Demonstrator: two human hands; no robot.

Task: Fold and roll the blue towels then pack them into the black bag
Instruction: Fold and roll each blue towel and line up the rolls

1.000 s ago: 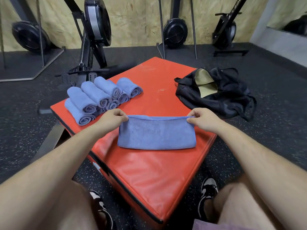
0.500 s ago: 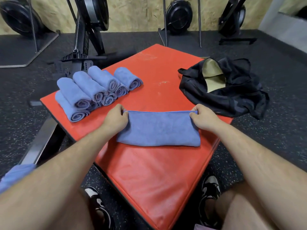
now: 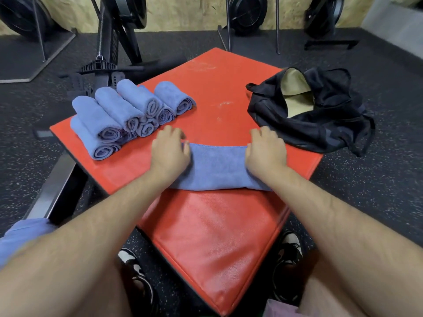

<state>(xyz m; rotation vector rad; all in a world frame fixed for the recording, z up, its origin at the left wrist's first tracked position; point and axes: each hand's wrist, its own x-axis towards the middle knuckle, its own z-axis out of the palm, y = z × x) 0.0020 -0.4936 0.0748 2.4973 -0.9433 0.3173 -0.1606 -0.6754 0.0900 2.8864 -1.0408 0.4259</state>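
Blue folded towel (image 3: pixel 217 168) lies pressed under flat-fingered left hand (image 3: pixel 169 154) and right hand (image 3: pixel 265 152).

You are viewing a scene in which no text, label, brand, number or sign is coming through legibly. The black upright of the exercise machine (image 3: pixel 113 48) is showing faint pale marks that may be lettering, but they are too blurred to read.
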